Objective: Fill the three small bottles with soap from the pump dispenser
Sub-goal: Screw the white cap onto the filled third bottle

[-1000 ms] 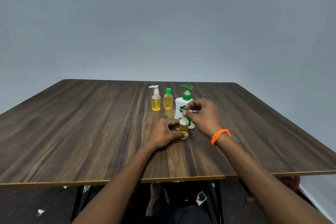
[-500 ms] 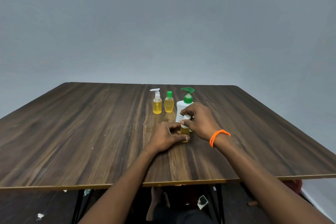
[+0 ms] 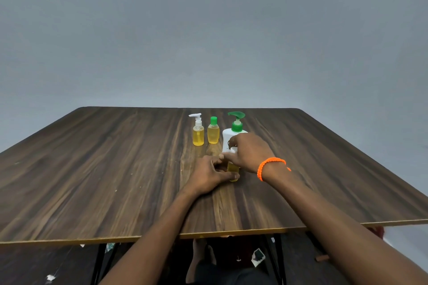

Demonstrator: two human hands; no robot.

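Nearest the table's [image 3: 92, 192] front edge, the left hand [image 3: 209, 174] grips the third bottle [image 3: 233, 169], upright and yellow with soap, while the right hand [image 3: 249, 151] pinches its white cap [image 3: 232, 150] from above. Closing this last bottle looks like the step in hand; next the cap needs turning tight. Beyond stand the dispenser [image 3: 231, 133] and two capped, filled bottles [image 3: 198, 136].

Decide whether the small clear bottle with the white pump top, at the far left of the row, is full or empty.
Nearly full: yellow liquid fills the small clear bottle with the white pump top almost to its neck.
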